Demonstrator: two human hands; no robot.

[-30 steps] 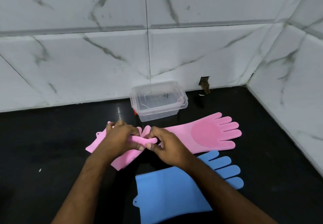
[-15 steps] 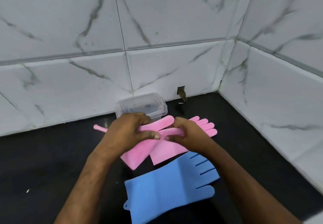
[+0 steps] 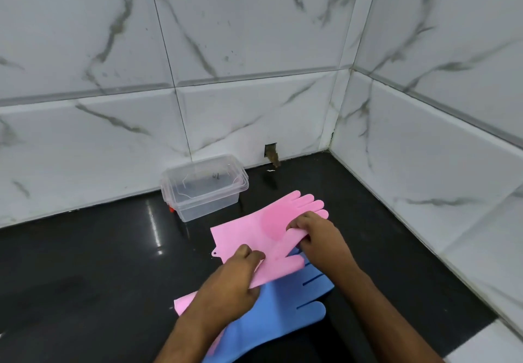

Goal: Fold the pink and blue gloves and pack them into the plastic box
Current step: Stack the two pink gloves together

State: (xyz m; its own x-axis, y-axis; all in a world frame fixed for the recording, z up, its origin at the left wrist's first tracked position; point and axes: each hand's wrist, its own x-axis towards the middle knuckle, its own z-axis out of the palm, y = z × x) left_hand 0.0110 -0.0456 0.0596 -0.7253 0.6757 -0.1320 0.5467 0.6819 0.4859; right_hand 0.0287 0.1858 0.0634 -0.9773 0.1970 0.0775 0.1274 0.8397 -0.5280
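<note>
Two pink gloves lie crossed on the black counter. The flat pink glove [image 3: 254, 226] points its fingers toward the right wall. A second pink glove [image 3: 278, 266] lies over it and over the blue glove [image 3: 285, 311], which rests nearest me. My left hand [image 3: 229, 286] grips the second pink glove at its middle. My right hand [image 3: 317, 235] pinches that glove's finger end. The clear plastic box [image 3: 203, 190] stands open and empty by the back wall, apart from both hands.
White marble-tiled walls meet in a corner at the back right. A small hole in the wall [image 3: 271, 151] sits just right of the box. The black counter [image 3: 85, 263] stretches left. A white ledge [image 3: 486, 343] shows at the bottom right.
Both hands have carried the held pink glove toward me and to the right, laying it across the other pink glove and the blue one. The view has swung left, so the box is uncovered.
</note>
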